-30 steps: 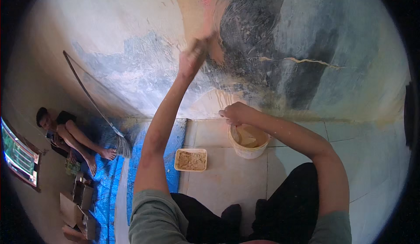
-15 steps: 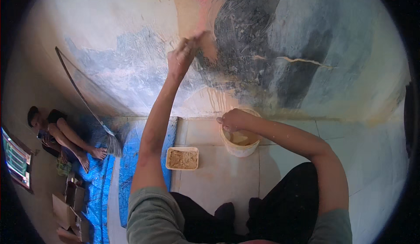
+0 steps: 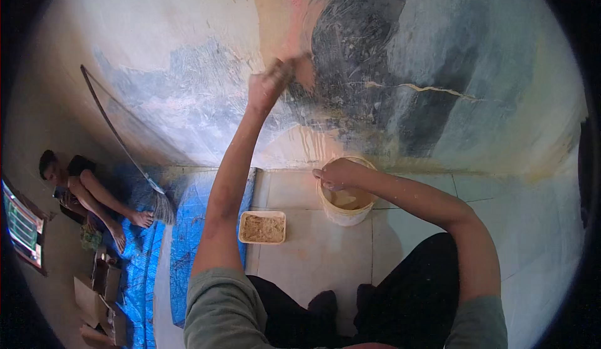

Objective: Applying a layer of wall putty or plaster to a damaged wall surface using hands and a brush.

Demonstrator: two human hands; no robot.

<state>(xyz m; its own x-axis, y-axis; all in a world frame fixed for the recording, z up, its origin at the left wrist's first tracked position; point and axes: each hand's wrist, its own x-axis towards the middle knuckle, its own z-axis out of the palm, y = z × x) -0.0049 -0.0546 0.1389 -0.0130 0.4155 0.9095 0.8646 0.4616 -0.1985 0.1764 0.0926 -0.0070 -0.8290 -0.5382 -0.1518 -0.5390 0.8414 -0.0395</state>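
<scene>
A pale tiled floor point(image 3: 310, 264) carried a bucket point(image 3: 347, 215), a tub point(image 3: 262, 242) and a blue sheet point(image 3: 203, 224).
The whitish bucket stood upright; left of it the rectangular tub, holding crumbly tan matter point(image 3: 263, 227), sat at the sheet's right edge. A broom's bristles point(image 3: 163, 208) rested on the sheet, and cardboard boxes point(image 3: 91, 299) lay along its left side.

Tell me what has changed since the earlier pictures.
The left hand has moved slightly right along the wall since half a second ago; since the first picture, the right hand has shifted rightward, further over the bucket. Bucket, tub and broom stayed put.
</scene>
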